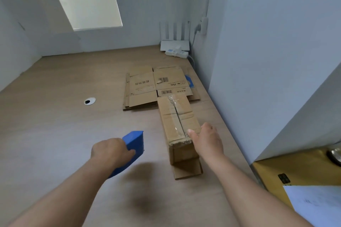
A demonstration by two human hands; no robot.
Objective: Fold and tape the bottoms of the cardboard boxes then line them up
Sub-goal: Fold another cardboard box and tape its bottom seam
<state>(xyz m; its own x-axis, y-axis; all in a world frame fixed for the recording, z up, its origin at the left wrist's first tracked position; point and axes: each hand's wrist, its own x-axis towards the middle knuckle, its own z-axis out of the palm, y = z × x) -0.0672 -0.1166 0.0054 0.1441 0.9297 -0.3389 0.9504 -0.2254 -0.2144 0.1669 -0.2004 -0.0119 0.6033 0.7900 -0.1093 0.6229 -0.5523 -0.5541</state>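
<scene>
A cardboard box (178, 120) stands bottom-up on the wooden desk (64, 116), with clear tape running along its top seam. My right hand (206, 138) rests against the box's near right top edge, thumb on the taped face. My left hand (110, 150) grips a blue tape dispenser (133, 143) just left of the box, held above the desk. Behind the box lies a stack of flattened cardboard boxes (144, 86) with printed barcodes.
A white router (174, 44) and a power strip (176, 52) sit in the far right corner. A round cable hole (89, 101) is in the desk at left. A yellow-brown box (295, 169) with a paper sheet (317, 206) on it stands at the right front. Walls enclose the desk.
</scene>
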